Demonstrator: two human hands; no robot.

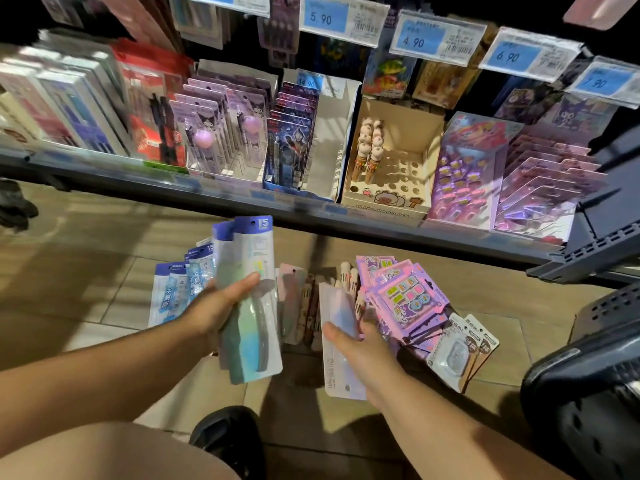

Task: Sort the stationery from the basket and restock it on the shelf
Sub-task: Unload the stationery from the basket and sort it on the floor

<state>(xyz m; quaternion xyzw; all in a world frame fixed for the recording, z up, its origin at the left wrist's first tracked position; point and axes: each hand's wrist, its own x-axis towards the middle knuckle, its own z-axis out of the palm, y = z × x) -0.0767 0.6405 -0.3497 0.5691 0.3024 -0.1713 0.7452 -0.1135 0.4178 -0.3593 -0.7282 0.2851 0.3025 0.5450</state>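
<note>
A bare knee [104, 452] and a black shoe [227, 438] sit lowest in view, with the dark perforated plastic basket [585, 393] at the right edge. The left hand [214, 306] grips a fan of glossy ruler packs [252, 306], thumb across the front and fingers behind; their blue headers read "15". The right hand [363, 344] pinches a flat pack [337, 327] of clear and white plastic, thumb on top, fingers underneath.

On the tan tiled floor [86, 271] beyond the hands lie sorted heaps: blue-and-white packs [173, 292] on the left, loose pens [311, 306] in the middle, purple sticker cards [405, 299] and small blister packs [457, 355] on the right. A strip of tile runs between these heaps and the grey metal shelf [311, 211].

On the shelf, a cardboard box [391, 188] with round holes holds a few pens at its back left. Blue price tags [325, 17] above read 5.90, 4.90, 6.90 and 7.90.
</note>
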